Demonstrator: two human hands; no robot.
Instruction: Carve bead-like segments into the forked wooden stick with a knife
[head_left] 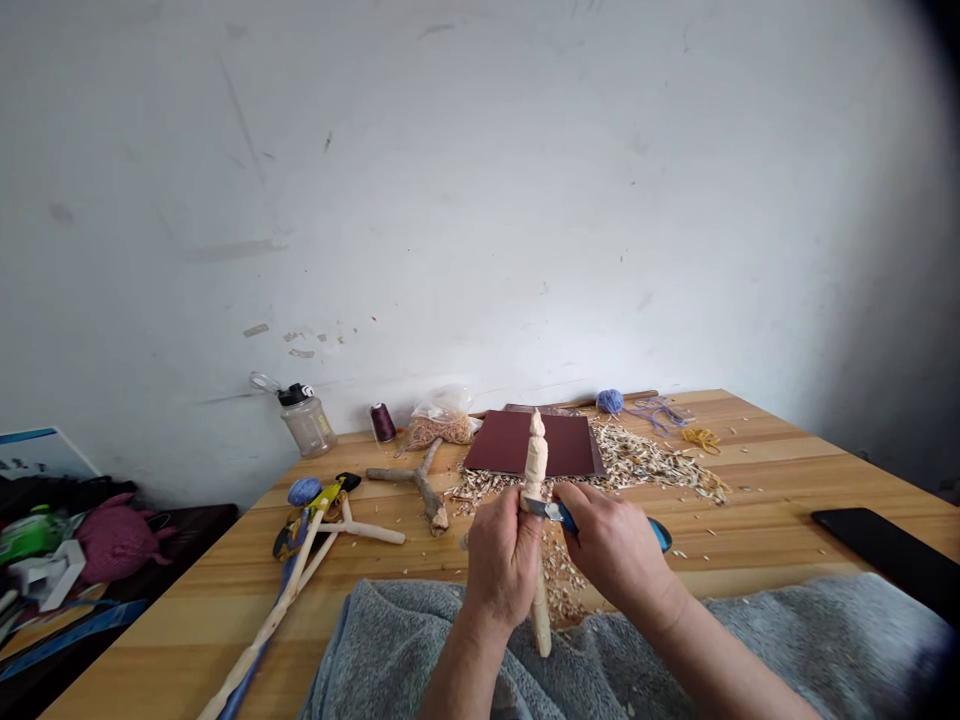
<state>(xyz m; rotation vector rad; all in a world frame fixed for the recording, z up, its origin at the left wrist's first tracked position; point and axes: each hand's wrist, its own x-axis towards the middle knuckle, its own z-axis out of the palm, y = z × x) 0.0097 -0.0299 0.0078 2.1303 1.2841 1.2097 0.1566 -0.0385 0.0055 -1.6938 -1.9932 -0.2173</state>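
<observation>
My left hand [501, 556] grips a pale carved wooden stick [535, 470] around its middle, and the lower end pokes out below my fist. The stick's top is whittled into a small figure shape. My right hand [611, 550] is closed around a blue-handled carving knife [651, 532]. Its short steel blade [538, 508] lies against the stick just above my left hand. My fingers hide most of the knife handle. Both hands are held above a grey towel [420, 640] spread over the near table edge.
Wood shavings [622, 460] litter the wooden table [757, 480] around a dark red sandpaper sheet [525, 443]. A forked branch [420, 483], carved sticks [285, 580], blue yarn balls [610, 401], a thread spool [382, 423], a plastic bottle [307, 422] and a black phone [885, 545] lie about.
</observation>
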